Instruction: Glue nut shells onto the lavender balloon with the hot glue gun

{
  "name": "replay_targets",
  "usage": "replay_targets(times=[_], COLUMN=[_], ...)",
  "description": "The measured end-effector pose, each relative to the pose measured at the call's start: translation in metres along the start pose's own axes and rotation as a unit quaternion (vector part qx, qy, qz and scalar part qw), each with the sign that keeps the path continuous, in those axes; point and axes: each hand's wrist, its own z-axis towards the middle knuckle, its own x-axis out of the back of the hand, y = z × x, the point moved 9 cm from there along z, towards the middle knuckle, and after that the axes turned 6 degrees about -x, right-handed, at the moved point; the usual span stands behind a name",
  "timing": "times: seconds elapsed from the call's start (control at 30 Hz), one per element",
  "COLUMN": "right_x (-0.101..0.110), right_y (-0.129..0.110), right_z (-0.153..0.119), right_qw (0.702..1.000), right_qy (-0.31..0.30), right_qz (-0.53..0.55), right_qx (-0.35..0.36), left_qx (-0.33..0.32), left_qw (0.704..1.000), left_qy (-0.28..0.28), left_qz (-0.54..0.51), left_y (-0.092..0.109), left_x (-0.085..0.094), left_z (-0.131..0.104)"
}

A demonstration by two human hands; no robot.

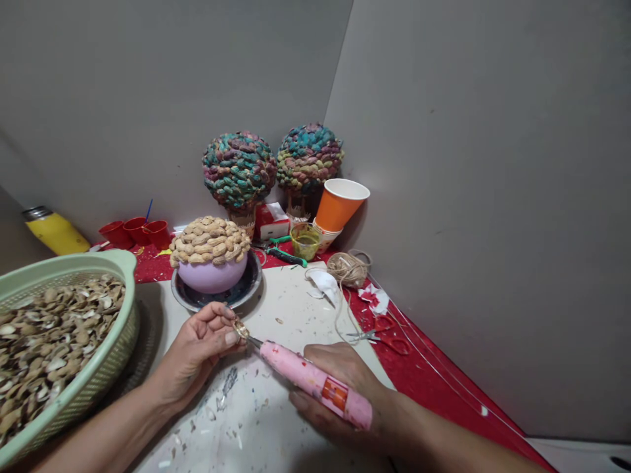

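Note:
Between the thumb and fingers of my left hand [204, 338] is a peanut shell [240, 328], its hollow side showing. My right hand [345, 381] is wrapped round a pink hot glue gun [296, 371], whose metal tip meets or nearly meets the shell. Beyond my left hand a purple balloon [213, 274] rests in a dark metal bowl [256, 289]. Rows of peanut shells [210, 240] cover the balloon's upper part. At the left stands a green basket [129, 289] full of loose shell halves [59, 328].
Two coloured peanut-shell balls [240, 167] stand on cups at the back, beside an orange paper cup [340, 207]. Pliers [286, 256], twine [348, 269] and red-handled scissors [392, 338] lie rightward. Red cups [135, 230] and a yellow bottle [56, 231] are at back left. Grey walls enclose the table.

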Motion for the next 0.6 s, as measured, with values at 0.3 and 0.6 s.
replay_targets(times=[0.3,0.6], right_x=[-0.001,0.005], right_y=[0.003,0.009], right_z=[0.000,0.008], right_qw=[1.000,0.997], right_qy=[-0.011,-0.020], right_qz=[-0.002,0.022], right_qx=[-0.018,-0.065], left_qx=[-0.003,0.003], left_qw=[1.000,0.999], left_qy=[0.002,-0.030], left_qz=[-0.008,-0.028], left_y=[0.003,0.003], left_x=[0.001,-0.010], left_z=[0.001,-0.008])
